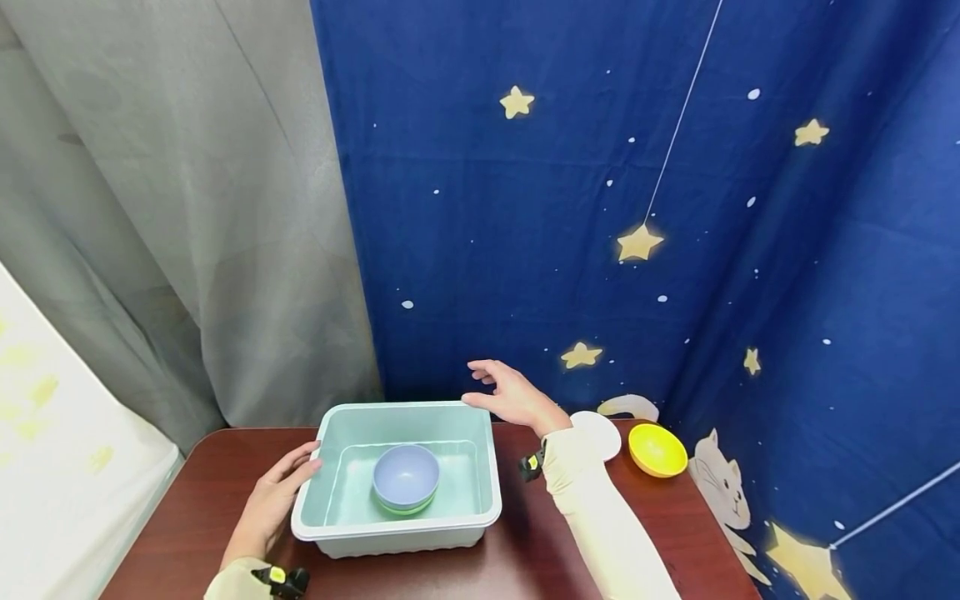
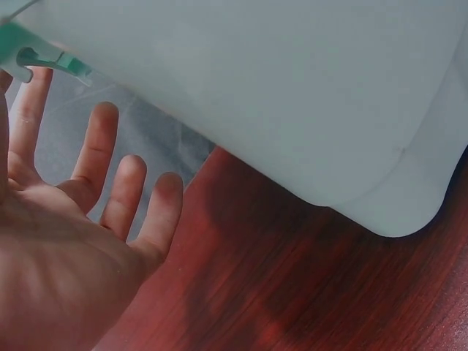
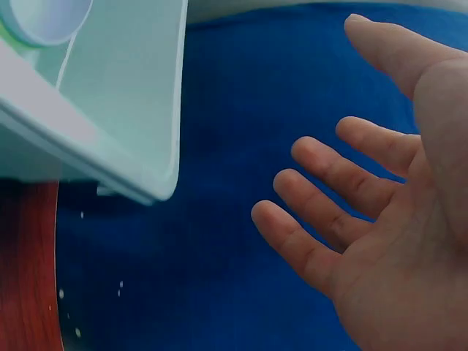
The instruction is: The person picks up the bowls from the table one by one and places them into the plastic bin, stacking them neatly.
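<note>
A light teal plastic basin (image 1: 397, 533) stands on the table, its grey-white outer wall (image 2: 256, 88) filling much of the left wrist view. Inside it, a periwinkle bowl (image 1: 407, 475) is nested in a green bowl (image 1: 406, 509), whose edge peeks out below. At the basin's left rim is my left hand (image 1: 272, 498), fingers loosely extended and fingertips right at the edge. My right hand (image 1: 517, 400) hovers by the far right corner, holding nothing. In the right wrist view its fingers (image 3: 314, 248) are spread and apart from the basin.
On the dark red wooden table (image 1: 202, 500), a white round dish (image 1: 602, 437) lies partly behind the right sleeve. A yellow bowl (image 1: 657, 450) sits near the right edge. Behind the table hang a grey curtain (image 1: 277, 333) and a blue star-patterned curtain (image 1: 480, 250).
</note>
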`<state>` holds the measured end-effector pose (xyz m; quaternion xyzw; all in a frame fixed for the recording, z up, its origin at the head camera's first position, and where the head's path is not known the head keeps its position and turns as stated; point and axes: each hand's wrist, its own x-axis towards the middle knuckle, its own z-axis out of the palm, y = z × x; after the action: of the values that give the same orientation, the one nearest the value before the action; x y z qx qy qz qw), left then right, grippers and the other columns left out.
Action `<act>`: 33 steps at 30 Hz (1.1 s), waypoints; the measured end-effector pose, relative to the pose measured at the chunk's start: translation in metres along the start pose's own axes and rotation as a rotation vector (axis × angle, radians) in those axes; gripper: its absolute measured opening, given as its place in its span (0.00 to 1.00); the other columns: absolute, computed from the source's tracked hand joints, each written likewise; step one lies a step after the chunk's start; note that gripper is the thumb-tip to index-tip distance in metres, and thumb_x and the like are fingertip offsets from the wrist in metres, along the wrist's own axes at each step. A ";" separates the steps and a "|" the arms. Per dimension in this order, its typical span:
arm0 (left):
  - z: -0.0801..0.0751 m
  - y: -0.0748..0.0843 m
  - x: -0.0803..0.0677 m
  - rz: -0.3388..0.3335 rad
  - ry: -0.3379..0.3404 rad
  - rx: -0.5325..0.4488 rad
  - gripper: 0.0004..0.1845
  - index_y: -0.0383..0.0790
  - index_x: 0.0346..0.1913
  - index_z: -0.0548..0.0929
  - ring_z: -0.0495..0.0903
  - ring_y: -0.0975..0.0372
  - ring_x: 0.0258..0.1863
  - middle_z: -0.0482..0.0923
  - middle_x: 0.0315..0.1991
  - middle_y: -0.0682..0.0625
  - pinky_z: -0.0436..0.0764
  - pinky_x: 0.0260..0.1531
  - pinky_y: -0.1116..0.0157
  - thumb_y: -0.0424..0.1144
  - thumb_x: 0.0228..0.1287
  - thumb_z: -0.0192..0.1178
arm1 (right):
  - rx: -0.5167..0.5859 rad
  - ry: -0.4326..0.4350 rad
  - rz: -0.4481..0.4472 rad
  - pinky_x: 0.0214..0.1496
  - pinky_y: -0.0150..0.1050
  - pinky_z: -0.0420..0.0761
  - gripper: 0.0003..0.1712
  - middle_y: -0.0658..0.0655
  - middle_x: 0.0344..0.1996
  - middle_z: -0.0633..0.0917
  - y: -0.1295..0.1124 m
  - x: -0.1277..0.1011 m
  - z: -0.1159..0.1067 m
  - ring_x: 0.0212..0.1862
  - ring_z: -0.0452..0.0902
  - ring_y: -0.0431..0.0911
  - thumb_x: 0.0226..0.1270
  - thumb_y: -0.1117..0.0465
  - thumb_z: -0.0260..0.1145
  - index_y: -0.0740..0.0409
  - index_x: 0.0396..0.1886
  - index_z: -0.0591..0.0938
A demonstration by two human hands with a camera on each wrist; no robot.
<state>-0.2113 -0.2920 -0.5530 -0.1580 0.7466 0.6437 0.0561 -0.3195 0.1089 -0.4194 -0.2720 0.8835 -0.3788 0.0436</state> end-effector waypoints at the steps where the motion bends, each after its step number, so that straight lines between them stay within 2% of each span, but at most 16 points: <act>1: 0.000 0.000 0.000 0.002 0.002 0.006 0.39 0.54 0.75 0.70 0.77 0.79 0.46 0.68 0.71 0.48 0.80 0.46 0.73 0.64 0.64 0.65 | -0.011 0.009 0.003 0.67 0.54 0.77 0.39 0.62 0.64 0.78 0.002 -0.001 -0.002 0.67 0.75 0.57 0.69 0.45 0.69 0.57 0.74 0.70; 6: 0.000 0.000 0.000 -0.003 0.012 0.002 0.38 0.55 0.74 0.71 0.78 0.78 0.46 0.72 0.62 0.58 0.81 0.46 0.72 0.62 0.64 0.66 | -0.044 0.027 0.027 0.67 0.54 0.76 0.39 0.63 0.65 0.77 0.011 -0.012 -0.012 0.68 0.73 0.56 0.69 0.44 0.69 0.57 0.74 0.71; 11: 0.002 -0.002 0.000 -0.008 0.001 -0.002 0.38 0.54 0.74 0.70 0.77 0.77 0.47 0.69 0.68 0.51 0.81 0.46 0.71 0.62 0.65 0.66 | -0.071 0.039 0.079 0.69 0.54 0.75 0.40 0.62 0.64 0.77 0.020 -0.024 -0.021 0.67 0.74 0.56 0.69 0.45 0.70 0.57 0.74 0.71; 14: 0.002 -0.003 0.001 -0.007 -0.002 0.003 0.38 0.54 0.75 0.70 0.77 0.77 0.47 0.69 0.68 0.51 0.81 0.46 0.71 0.62 0.65 0.66 | -0.089 0.055 0.103 0.70 0.54 0.74 0.39 0.61 0.64 0.78 0.028 -0.029 -0.025 0.67 0.74 0.56 0.68 0.44 0.70 0.56 0.73 0.71; 19: -0.001 0.000 0.001 0.007 -0.005 -0.002 0.38 0.54 0.75 0.70 0.77 0.78 0.47 0.71 0.63 0.57 0.81 0.46 0.71 0.62 0.65 0.66 | -0.107 0.067 0.156 0.71 0.56 0.73 0.40 0.59 0.67 0.76 0.038 -0.035 -0.033 0.69 0.73 0.55 0.68 0.42 0.69 0.53 0.74 0.70; 25: -0.001 0.002 -0.001 0.022 -0.010 -0.039 0.35 0.54 0.74 0.71 0.78 0.77 0.47 0.73 0.52 0.69 0.82 0.47 0.70 0.59 0.67 0.66 | -0.125 0.078 0.218 0.73 0.58 0.71 0.43 0.58 0.69 0.75 0.049 -0.047 -0.040 0.71 0.71 0.56 0.66 0.38 0.70 0.50 0.75 0.70; 33: 0.000 0.000 -0.003 0.019 -0.011 -0.054 0.35 0.53 0.74 0.71 0.78 0.77 0.46 0.75 0.48 0.72 0.81 0.46 0.71 0.57 0.68 0.66 | -0.114 0.067 0.250 0.74 0.61 0.69 0.50 0.61 0.76 0.65 0.072 -0.062 -0.045 0.75 0.65 0.59 0.61 0.35 0.72 0.51 0.77 0.67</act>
<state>-0.2088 -0.2910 -0.5518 -0.1488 0.7301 0.6651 0.0496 -0.3119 0.2110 -0.4455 -0.1492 0.9315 -0.3285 0.0454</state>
